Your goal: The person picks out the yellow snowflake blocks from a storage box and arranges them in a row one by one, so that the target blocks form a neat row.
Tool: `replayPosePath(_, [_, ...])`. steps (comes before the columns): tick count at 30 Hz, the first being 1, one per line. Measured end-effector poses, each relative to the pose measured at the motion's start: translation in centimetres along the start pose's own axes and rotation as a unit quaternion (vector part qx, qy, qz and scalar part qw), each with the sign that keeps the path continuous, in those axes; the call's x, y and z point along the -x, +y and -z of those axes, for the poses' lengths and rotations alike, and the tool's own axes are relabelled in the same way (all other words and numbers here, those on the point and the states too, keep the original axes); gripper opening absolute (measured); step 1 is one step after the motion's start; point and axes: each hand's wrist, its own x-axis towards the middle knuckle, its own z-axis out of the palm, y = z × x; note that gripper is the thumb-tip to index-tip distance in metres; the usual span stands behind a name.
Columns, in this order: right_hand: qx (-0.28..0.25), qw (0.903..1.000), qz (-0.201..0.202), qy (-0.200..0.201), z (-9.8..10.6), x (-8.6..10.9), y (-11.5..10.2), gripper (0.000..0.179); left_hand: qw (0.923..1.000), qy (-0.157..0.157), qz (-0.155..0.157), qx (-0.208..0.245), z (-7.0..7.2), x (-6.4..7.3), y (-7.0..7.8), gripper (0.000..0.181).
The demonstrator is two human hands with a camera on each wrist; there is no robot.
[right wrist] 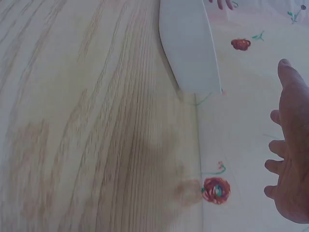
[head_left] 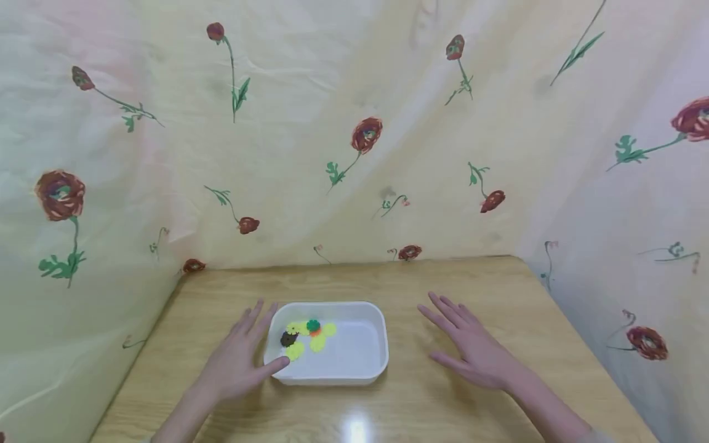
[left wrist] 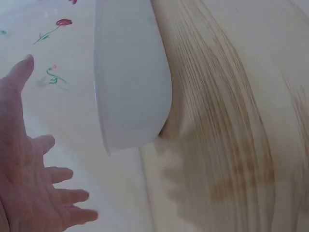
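Observation:
A white rectangular tray [head_left: 354, 351] stands on the wooden table in the head view. Several small flat pieces lie in its left half: yellow pieces [head_left: 318, 343], a dark brown piece [head_left: 288, 339], and a green piece [head_left: 313, 325] overlapping an orange one. My left hand [head_left: 238, 360] is at the tray's left side with fingers spread, its thumb overlapping the near left corner in this view. To the right of the tray, my right hand [head_left: 471, 344] hovers apart from it, fingers spread and holding nothing. Both wrist views show the tray's outer wall [left wrist: 133, 72] beside the hands.
The wooden table [head_left: 443, 412] reaches back to a cream cloth [head_left: 299, 154] printed with red flowers, which hangs behind it and along both sides. A bright light reflection shows on the table's near part.

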Motion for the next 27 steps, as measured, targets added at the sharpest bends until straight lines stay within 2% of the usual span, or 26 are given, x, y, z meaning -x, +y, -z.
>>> replayPosePath(2, [-0.003,0.9999,0.007,-0.007,-0.2,-0.8,-0.4,0.079,0.9987,-0.007,0.031,0.038,0.0,-0.2,-0.2,0.105])
replayPosePath(5, [-0.005,0.9996,0.021,-0.017,-0.3,-2.0,-1.0,0.078,0.9926,-0.013,0.080,0.090,-0.2,-0.4,-0.4,0.111])
replayPosePath(8, [-0.006,0.9991,0.038,-0.018,-0.4,-3.1,-1.5,0.078,0.9874,-0.015,0.100,0.122,-0.7,-0.5,-0.8,0.115])
replayPosePath(15, [-0.035,0.9975,0.061,-0.004,-0.8,-6.0,-3.2,0.076,0.9876,0.003,0.079,0.135,-2.0,-0.2,-1.2,0.125])
replayPosePath(20, [-0.059,0.9964,0.061,0.004,-1.5,-8.1,-4.5,0.071,0.9871,0.005,0.064,0.146,-2.7,-0.2,-0.8,0.132])
replayPosePath(27, [-0.090,0.9945,0.047,-0.024,-2.8,-10.2,-6.3,0.065,0.9855,0.012,0.072,0.153,-3.3,-0.2,-0.2,0.139])
